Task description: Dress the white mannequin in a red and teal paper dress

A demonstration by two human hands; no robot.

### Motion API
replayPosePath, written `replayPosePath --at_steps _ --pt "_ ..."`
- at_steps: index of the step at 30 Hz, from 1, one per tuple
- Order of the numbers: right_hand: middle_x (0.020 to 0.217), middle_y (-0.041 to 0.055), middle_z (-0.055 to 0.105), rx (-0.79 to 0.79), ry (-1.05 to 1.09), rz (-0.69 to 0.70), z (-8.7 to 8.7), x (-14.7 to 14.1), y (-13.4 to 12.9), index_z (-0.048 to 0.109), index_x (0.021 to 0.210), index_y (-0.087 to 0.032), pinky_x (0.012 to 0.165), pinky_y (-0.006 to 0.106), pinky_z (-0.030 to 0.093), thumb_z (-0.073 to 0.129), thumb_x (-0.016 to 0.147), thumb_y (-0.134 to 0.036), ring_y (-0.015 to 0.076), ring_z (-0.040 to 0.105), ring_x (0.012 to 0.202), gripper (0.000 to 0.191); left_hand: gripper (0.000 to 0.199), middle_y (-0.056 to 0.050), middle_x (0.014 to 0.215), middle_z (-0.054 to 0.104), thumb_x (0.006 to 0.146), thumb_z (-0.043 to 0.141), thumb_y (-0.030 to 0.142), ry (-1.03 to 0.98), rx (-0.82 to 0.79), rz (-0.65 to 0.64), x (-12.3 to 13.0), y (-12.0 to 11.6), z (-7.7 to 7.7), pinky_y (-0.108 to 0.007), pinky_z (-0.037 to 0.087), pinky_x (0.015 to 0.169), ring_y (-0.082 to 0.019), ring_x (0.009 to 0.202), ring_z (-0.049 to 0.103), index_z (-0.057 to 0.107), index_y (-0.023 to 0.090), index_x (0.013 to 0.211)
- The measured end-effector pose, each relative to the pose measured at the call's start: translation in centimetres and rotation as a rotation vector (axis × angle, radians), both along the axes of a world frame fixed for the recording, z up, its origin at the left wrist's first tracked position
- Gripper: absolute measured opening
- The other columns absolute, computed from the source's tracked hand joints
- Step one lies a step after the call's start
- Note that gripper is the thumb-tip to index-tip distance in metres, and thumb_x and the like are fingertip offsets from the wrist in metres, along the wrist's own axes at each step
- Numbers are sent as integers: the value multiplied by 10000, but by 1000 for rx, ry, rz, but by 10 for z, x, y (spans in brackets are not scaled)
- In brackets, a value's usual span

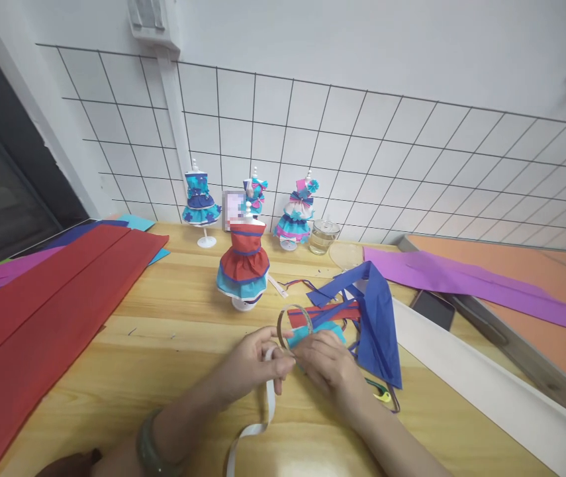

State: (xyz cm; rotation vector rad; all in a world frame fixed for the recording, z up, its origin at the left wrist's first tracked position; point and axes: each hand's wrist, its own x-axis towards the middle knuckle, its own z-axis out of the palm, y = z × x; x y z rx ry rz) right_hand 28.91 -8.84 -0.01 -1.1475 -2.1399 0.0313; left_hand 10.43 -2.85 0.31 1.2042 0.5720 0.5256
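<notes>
My left hand [263, 364] is closed with a white ribbon [269, 391] between its fingers; the ribbon trails down over the table's front. A round tape roll [281, 329] stands upright between my two hands, above the fingertips. My right hand [330, 364] has its fingers bent together at the roll's lower right side; what they pinch is hidden. Just behind the hands is a small dress form [243, 262] in a red and light-blue paper dress. Blue paper pieces [379, 324], red strips [327, 313] and a light-blue piece [330, 328] lie beyond my right hand.
Three more dressed forms [202, 199] stand at the back beside a glass of liquid [323, 237]. Large red paper [59, 305] covers the left side. Purple paper [461, 278], a dark phone [433, 309], a white strip [481, 377] and green-yellow scissors [380, 392] are on the right.
</notes>
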Motion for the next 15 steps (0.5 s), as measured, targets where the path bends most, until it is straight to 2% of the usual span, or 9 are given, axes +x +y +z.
replayPosePath --at_steps 3,6,9,12,15 --pt "956 86 711 44 -33 69 2 0 1 585 1125 -197 757 377 495 456 914 -135 212 612 917 255 326 56 508 495 708 664 440 73 57 82 -1 4 1 -203 381 465 -76 424 465 538 147 775" --pt "1031 103 692 116 37 63 2 4 1 564 1164 -194 829 389 499 462 904 -106 206 590 996 293 312 45 513 517 713 646 432 126 103 136 -3 9 5 -202 370 476 -78 442 462 504 154 701" --pt "1010 82 694 118 92 -55 0 11 2 603 1089 -213 845 392 500 490 889 -124 196 596 979 246 275 45 532 531 731 619 399 201 129 91 -12 9 15 -214 387 513 -93 475 487 479 168 682" --pt "952 72 704 90 94 -188 -2 22 4 635 1011 -212 838 383 502 480 895 -171 195 606 945 198 220 38 545 542 748 596 355 381 206 -54 -29 4 29 -213 373 527 -106 512 496 504 164 689" --pt "984 83 700 34 74 -337 -3 41 8 650 1005 -202 858 386 489 461 896 -215 210 598 978 219 194 40 577 537 752 578 332 552 314 -15 -55 0 40 -200 341 526 -105 554 477 534 162 668"
